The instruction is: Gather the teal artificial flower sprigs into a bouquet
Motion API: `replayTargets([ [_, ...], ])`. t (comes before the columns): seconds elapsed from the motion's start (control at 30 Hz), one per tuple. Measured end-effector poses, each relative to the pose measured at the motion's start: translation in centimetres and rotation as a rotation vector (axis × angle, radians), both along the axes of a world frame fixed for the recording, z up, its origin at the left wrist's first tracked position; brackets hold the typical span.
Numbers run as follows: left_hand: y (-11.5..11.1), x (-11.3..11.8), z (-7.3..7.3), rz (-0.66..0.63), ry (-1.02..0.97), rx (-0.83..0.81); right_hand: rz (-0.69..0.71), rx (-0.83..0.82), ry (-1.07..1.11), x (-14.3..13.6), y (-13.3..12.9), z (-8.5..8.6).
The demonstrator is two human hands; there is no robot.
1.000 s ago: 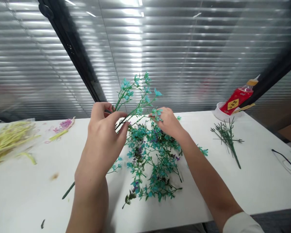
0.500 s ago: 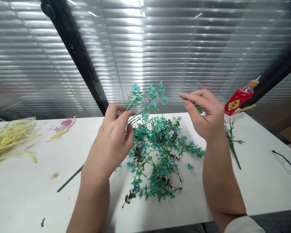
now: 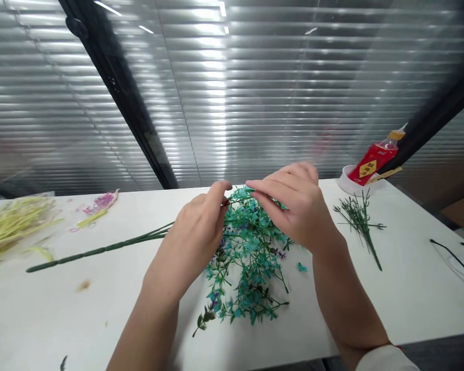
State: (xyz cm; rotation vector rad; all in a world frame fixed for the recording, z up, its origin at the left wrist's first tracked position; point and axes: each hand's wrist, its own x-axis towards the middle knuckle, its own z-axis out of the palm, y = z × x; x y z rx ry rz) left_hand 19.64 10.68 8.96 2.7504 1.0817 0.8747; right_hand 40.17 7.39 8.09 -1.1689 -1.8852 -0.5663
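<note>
My left hand is closed round thin green stems near the middle, and their long dark green stalk reaches out to the left over the table. Close to its right, my right hand pinches at a thin green sprig; the fingertips of both hands are a short gap apart. Beneath and between them lies a pile of teal artificial sprigs with some purple and dark leaves. A small loose teal flower rests right of the pile.
Bare green stems lie at the right, before a red-labelled bottle leaning in a white round dish. Yellow strands and a purple-and-yellow bundle are at the left. Black glasses sit by the right edge.
My right hand has moved left and down, close to my left hand. The stems in my left hand are lower, and their stalk now extends farther left. More of the dish and bare stems shows.
</note>
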Motion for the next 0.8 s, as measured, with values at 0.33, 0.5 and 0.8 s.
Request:
replayTargets([
  [0.33,0.04,0.18,-0.13,0.014,0.048,0.095,0.02,-0.21,-0.095,-0.19,0.39,-0.36],
  [0.5,-0.17,0.05,0.04,-0.002,0.03,0.157,0.024,-0.239,-0.065,-0.31,0.44,-0.43],
  [0.8,-0.32,0.03,0.1,-0.005,0.004,0.177,0.031,-0.219,-0.033,-0.28,0.21,-0.24],
])
